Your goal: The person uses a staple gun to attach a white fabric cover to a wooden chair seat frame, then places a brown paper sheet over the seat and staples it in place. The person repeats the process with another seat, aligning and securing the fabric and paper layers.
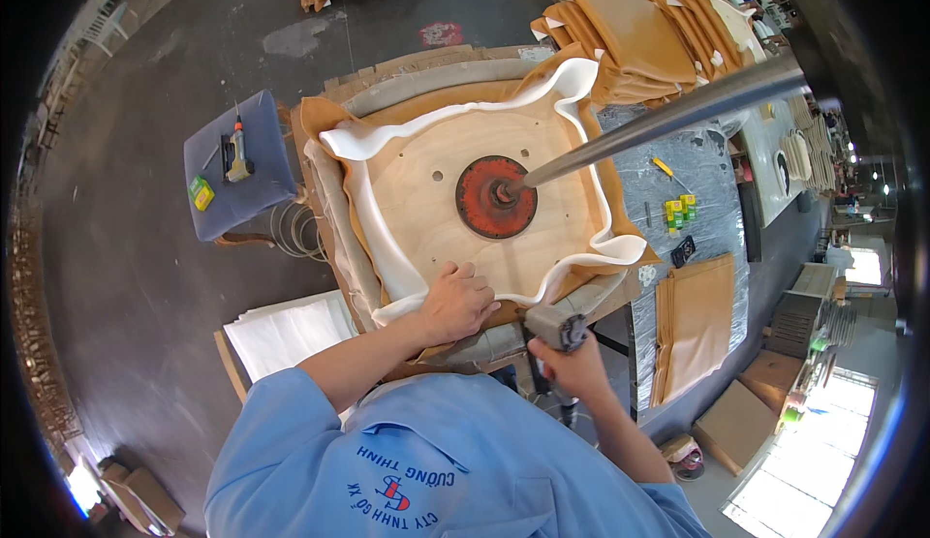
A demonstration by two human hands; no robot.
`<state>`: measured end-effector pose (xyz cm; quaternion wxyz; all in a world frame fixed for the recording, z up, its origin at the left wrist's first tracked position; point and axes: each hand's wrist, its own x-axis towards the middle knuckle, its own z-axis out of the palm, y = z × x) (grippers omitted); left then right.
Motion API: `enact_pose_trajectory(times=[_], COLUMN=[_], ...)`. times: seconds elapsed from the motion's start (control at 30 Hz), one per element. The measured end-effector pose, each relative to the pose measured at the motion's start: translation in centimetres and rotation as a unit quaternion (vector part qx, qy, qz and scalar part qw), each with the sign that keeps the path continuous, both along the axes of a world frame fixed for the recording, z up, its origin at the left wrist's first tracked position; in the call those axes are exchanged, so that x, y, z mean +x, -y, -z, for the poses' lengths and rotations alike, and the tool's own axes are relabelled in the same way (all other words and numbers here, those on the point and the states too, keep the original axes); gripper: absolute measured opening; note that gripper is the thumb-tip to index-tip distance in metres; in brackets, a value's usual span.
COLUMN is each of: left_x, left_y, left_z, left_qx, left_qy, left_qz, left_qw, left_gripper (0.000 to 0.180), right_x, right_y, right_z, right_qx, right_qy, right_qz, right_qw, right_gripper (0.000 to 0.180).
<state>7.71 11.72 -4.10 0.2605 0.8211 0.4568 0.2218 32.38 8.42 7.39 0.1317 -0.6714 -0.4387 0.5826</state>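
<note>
A pale plywood seat board [412,189] lies in front of me, with wavy white padding [383,228] standing up around its edge. Outside the padding, a brown leather-like cover [320,117] spreads with its corners raised. My left hand [460,304] is at the near edge of the board, its fingers curled over the padding and cover there. In my right hand [579,368] is a staple gun [555,327], held just off the near right edge, apart from the board. A red round disc [475,184] on a metal rod [659,122] presses on the board's middle.
A blue padded stool [237,136] at left carries another staple gun [235,158] and a small green-yellow box [201,192]. On the plastic-wrapped table [678,151] at right are small boxes and brown sheets [697,320]. Brown cover stacks [630,34] stand far right.
</note>
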Motion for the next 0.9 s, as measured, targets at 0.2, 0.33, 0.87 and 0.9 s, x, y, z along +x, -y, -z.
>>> enact_pose_trajectory(times=[0.2,0.33,0.87,0.9], left_x=[0.1,0.2,1.1,1.1], left_y=[-0.1,-0.4,-0.3,-0.3], left_z=[0.6,0.8,0.8,0.7], left_qx=[-0.017,-0.033,-0.05,-0.052], left_qy=[0.06,0.071,0.096,0.093], left_qz=[-0.029,-0.036,-0.071,-0.075], left_qw=[0.998,0.996,0.992,0.991], left_gripper=[0.024,0.024,0.024,0.024], right_x=[-3.3,-4.0,-4.4,-4.6], right_y=[0.6,0.3,-0.6,-0.7], right_z=[0.5,0.5,2.3,1.8], right_qx=[-0.038,-0.031,0.034,0.046], right_qy=[0.021,0.033,0.124,0.119], right_qz=[0.009,0.016,-0.057,-0.062], right_qw=[0.999,0.999,0.99,0.99], right_gripper=[0.021,0.022,0.053,0.054])
